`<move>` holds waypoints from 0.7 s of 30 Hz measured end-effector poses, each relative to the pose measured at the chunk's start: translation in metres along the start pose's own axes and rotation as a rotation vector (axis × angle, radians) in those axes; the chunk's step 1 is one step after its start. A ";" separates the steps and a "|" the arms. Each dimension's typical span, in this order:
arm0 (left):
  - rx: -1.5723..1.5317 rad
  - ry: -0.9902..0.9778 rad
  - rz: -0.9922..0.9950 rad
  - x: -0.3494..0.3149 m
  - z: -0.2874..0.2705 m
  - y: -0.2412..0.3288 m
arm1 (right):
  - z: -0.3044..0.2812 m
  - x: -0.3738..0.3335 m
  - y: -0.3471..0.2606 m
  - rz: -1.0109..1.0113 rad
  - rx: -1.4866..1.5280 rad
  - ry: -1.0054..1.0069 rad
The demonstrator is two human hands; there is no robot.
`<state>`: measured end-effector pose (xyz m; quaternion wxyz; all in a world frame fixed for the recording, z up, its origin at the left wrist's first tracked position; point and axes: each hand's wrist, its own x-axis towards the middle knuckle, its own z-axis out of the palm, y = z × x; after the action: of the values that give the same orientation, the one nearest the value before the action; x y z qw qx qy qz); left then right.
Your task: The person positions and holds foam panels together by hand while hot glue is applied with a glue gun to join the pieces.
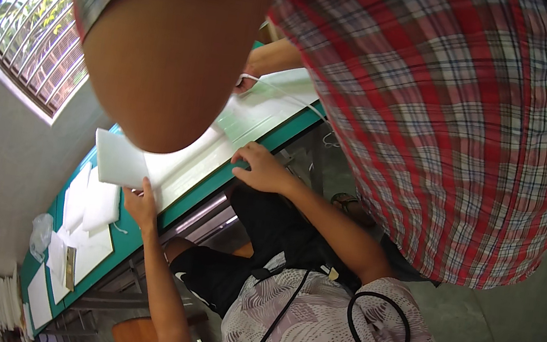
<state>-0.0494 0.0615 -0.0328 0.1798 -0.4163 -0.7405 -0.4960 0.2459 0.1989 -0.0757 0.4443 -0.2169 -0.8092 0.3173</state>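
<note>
So, from my end: left hand (pixel 141 205) is gripping the white block (pixel 122 162), thumb on the near face, remaining fingers mostly hidden behind it. Block is tilted up over the green table (pixel 196 196), left of frame center. Right hand (pixel 258 167) is loosely open, fingers bent, by the table edge at mid-frame; can't tell from this angle if it touches.

Containers: I get one, a crumpled clear plastic bag (pixel 40 236) at the far left of the frame, on the table. Can't make out its contents.

Near it, toward lower left: two white pads (pixel 101 206) side by side, white sheets (pixel 94 251) below them, a narrow strip (pixel 69 268) lying on those. Paper stack (pixel 6 305) in the lower-left corner.

A co-worker in a plaid shirt (pixel 434 123) fills the upper right; their hand (pixel 246 85), top center, is at a white cable (pixel 291 94), grip unclear.
</note>
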 end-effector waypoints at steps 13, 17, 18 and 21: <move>0.054 -0.008 -0.021 0.002 0.003 0.000 | -0.001 -0.004 0.008 0.002 0.116 -0.025; 0.056 -0.017 -0.051 0.003 0.004 -0.003 | 0.001 -0.004 0.013 -0.023 0.128 -0.021; 0.060 -0.018 -0.043 0.003 0.005 -0.001 | 0.000 -0.004 0.013 -0.022 0.130 -0.025; 0.071 -0.024 -0.049 0.002 0.006 0.004 | -0.002 -0.004 0.014 -0.021 0.124 -0.030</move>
<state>-0.0469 0.0683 -0.0320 0.1735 -0.3973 -0.7696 -0.4689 0.2506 0.2071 -0.0868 0.4480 -0.1757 -0.7969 0.3652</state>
